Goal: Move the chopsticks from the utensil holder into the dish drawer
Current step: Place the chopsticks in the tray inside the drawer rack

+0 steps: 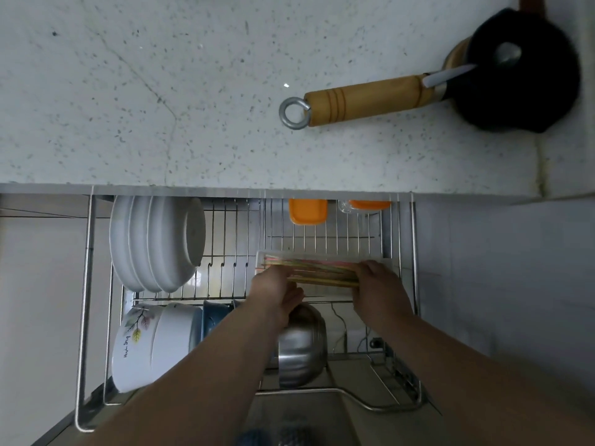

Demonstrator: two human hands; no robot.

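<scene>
Chopsticks (317,272) bundled level over clear tray (261,255) at dish drawer's (86,284) right side, mid-depth. My left hand (277,289) and right hand (376,284) each clasp one end; two-ended hold likely keeps them aligned for laying flat

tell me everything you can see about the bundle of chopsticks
The chopsticks are a bundle of thin sticks, mostly yellowish with pink and green streaks; the material is hard to tell. They lie roughly level, running left to right, over a clear tray in the wire drawer. The left hand covers one end and the right hand the other. Their tips are hidden, and whether they already rest in the tray is unclear.
</scene>
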